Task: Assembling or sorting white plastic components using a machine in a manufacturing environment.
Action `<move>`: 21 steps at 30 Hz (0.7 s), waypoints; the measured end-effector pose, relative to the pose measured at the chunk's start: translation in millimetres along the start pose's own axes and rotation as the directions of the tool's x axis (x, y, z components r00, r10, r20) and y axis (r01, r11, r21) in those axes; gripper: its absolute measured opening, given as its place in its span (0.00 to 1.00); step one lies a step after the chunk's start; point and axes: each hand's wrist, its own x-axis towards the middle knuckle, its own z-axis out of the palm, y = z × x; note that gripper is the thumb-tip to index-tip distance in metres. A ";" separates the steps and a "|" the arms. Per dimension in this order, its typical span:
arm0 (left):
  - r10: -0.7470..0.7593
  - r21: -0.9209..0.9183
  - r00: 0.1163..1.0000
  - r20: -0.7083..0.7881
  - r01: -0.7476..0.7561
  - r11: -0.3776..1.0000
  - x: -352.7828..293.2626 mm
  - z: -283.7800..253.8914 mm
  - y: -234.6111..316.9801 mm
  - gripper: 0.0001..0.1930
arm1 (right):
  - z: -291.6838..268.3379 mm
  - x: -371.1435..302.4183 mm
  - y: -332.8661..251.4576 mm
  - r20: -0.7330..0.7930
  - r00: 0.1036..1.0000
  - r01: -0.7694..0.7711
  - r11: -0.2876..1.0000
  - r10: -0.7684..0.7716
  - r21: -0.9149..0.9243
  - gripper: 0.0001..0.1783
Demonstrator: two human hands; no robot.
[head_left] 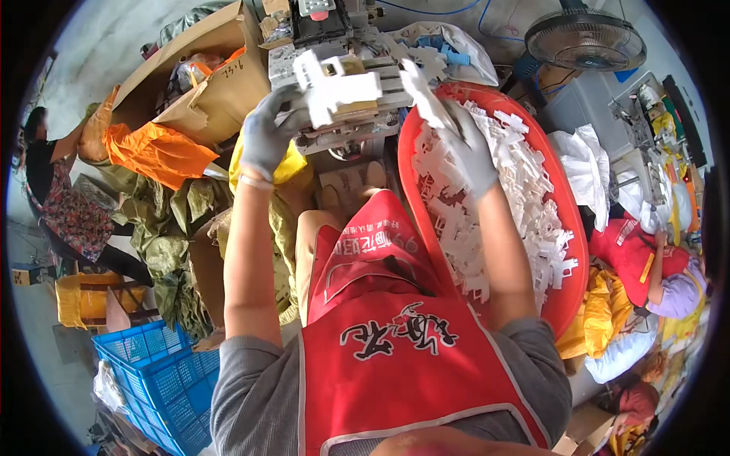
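Note:
My left hand (268,131), in a grey glove, is closed on the edge of a white plastic part (342,93) with a notched, blocky outline. That part is held up over the front of a metal machine (323,140). My right hand (473,156), also gloved in grey, is closed on a second white plastic part (423,93), which is tilted and slightly blurred. Below the right hand lies a long red tub (576,285) heaped with similar white plastic parts (525,167). The tips of some fingers are hidden behind the parts.
A large cardboard box (228,91) and an orange sack (163,156) stand left of the machine. A blue crate (163,372) is at lower left. A black fan (585,39) stands at far right. Co-workers sit at right (639,251) and stand at left (68,182).

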 end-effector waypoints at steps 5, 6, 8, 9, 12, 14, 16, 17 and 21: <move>-0.248 -0.014 0.945 -0.215 0.251 0.968 -109.9 -41.3 -49.4 0.13 | 43.9 69.5 -13.8 0.222 0.949 0.280 0.921 -0.223 -0.272 0.25; -0.375 -0.041 0.895 -0.241 0.377 0.925 -133.2 -50.3 -53.0 0.13 | 50.1 77.7 -9.5 0.246 0.922 0.371 0.858 -0.297 -0.356 0.23; -0.454 -0.129 0.848 -0.275 0.435 0.891 -188.2 -67.2 -77.0 0.13 | 57.9 87.8 -6.5 0.328 0.895 0.427 0.797 -0.304 -0.426 0.24; -0.528 -0.181 0.808 -0.263 0.496 0.849 -209.5 -74.0 -77.8 0.13 | 58.9 90.0 -4.2 0.407 0.863 0.483 0.726 -0.299 -0.490 0.24; -0.614 -0.209 0.766 -0.190 0.580 0.787 -251.0 -81.6 -80.2 0.14 | 49.6 93.4 -5.8 0.503 0.847 0.429 0.779 -0.171 -0.458 0.23; -0.764 0.093 0.621 -0.175 0.783 0.616 -267.0 -81.5 -83.6 0.17 | 43.0 82.7 -6.9 0.421 0.880 0.423 0.769 -0.221 -0.479 0.23; -0.767 0.092 0.624 -0.146 0.781 0.618 -304.7 -79.4 -104.2 0.18 | 32.1 64.8 -0.8 0.302 0.907 0.399 0.832 -0.295 -0.386 0.23; -0.757 0.068 0.630 -0.172 0.774 0.629 -325.0 -76.5 -119.4 0.19 | 22.7 52.1 9.0 0.249 0.911 0.397 0.861 -0.328 -0.318 0.23; -0.777 0.078 0.629 0.010 0.774 0.628 -348.3 -60.7 -144.6 0.20 | -32.3 -50.7 96.6 0.084 0.992 -0.028 0.820 0.092 -0.572 0.21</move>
